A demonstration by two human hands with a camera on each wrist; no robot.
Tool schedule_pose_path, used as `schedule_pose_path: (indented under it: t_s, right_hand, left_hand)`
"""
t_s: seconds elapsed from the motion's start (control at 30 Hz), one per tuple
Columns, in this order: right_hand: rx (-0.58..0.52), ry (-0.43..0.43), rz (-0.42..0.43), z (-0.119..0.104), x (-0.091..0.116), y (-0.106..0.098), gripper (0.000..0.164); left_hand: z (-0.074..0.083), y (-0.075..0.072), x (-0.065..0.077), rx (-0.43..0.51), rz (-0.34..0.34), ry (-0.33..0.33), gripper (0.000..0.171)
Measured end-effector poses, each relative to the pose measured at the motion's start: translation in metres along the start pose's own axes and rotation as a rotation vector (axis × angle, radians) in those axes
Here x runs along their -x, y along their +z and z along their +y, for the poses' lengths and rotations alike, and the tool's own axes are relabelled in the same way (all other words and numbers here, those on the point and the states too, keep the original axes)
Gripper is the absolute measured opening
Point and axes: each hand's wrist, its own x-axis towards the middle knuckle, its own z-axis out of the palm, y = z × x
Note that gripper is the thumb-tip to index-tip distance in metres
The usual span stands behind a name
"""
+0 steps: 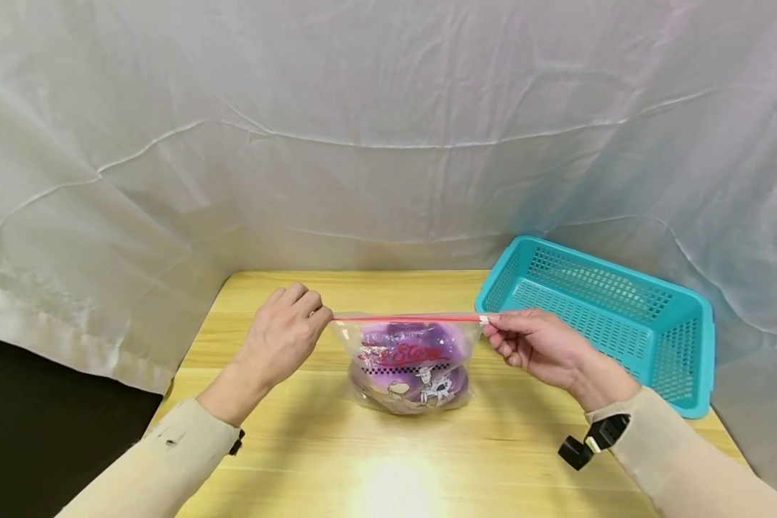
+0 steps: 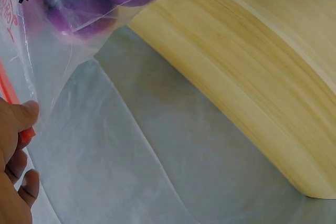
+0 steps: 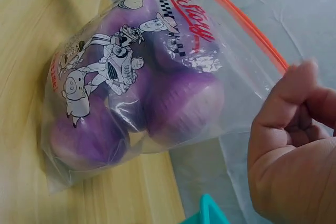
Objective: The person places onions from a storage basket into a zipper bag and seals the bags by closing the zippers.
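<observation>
A clear zip bag point(image 1: 408, 374) with cartoon print stands on the table between the hands. Inside it are several round purple-and-whitish things point(image 3: 184, 106) that look like turnips or onions; their exact kind is unclear. The red zip strip point(image 1: 408, 318) runs taut across the top. At its left end the left hand point(image 1: 285, 331) pinches the strip's corner; the left wrist view shows thumb and fingers on the red end. The right hand point(image 1: 537, 345) pinches the other end, at a small white slider point(image 1: 484, 319). Its fingertips partly hide that end.
A turquoise perforated basket point(image 1: 704, 360) stands at the right, behind the right forearm. The wooden table point(image 1: 337, 460) ends at a left edge over a dark area. Pale cloth point(image 1: 388, 180) hangs behind and around it.
</observation>
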Motion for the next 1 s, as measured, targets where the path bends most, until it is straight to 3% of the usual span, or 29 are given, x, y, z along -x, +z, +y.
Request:
schedule_pose_path:
  t_s: [0.2, 0.43, 0.77, 1.0]
  right_hand:
    - [0.089, -0.122, 0.105, 0.0, -0.006, 0.009, 0.024]
    - [0.279, -0.183, 0.192, 0.019, -0.014, 0.011, 0.025]
    - [0.26, -0.207, 0.207, 0.027, -0.016, 0.008, 0.025]
    - [0.286, -0.223, 0.213, 0.028, -0.015, 0.006, 0.025]
  left_hand:
    - [-0.003, 0.001, -0.001, -0.057, 0.023, -0.05, 0.015]
    - [0.005, 0.004, 0.006, -0.09, -0.044, -0.049, 0.012]
    - [0.003, 0.012, 0.009, -0.033, -0.048, -0.061, 0.012]
    - [0.001, 0.011, 0.008, 0.004, -0.022, -0.121, 0.011]
